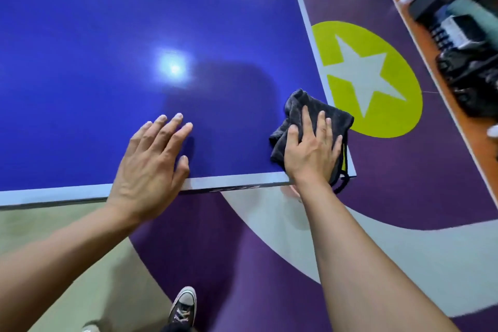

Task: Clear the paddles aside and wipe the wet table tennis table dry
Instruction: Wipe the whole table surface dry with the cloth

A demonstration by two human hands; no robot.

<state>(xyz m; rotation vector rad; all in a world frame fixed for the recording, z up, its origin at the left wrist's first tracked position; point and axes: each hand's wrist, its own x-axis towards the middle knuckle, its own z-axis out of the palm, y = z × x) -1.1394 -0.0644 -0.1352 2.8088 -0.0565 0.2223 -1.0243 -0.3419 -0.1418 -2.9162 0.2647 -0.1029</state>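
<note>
The right hand (310, 153) presses a dark cloth (315, 118) flat-fingered on the blue surface (107, 62) corner, while the left hand (151, 159) rests open beside it.

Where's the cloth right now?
Head view: the cloth sits on the table's near right corner, pressed under the right hand and partly overhanging the edge. The left hand rests flat on the table to its left.

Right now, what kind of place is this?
Probably a games or sports room: there's a blue table tennis table with white edge lines, and the purple floor has a yellow star circle painted on it.
</note>
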